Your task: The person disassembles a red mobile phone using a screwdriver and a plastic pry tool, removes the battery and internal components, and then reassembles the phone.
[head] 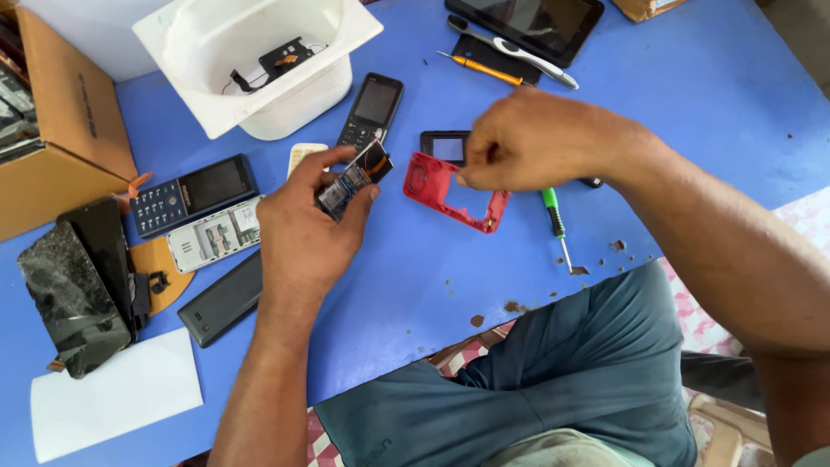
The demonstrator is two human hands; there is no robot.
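Observation:
My left hand (307, 220) grips a small phone circuit board with its screen (354, 177), held tilted above the blue table (415, 277). My right hand (532, 138) hovers curled over a red phone frame (450, 195) lying on the table, its fingertips at the frame's upper right edge. Whether it grips the frame is unclear. A small black frame piece (443, 145) lies just behind the red one. A green-handled screwdriver (555, 220) rests right of the red frame.
A white plastic tub (259, 52) with small parts stands at the back. Several keypad phones (373, 108), a cracked phone (73, 290), a cardboard box (56, 130), a tablet (527, 22), an orange screwdriver (480, 69) and white paper (117, 393) lie around. My knee (571, 372) is at the table's near edge.

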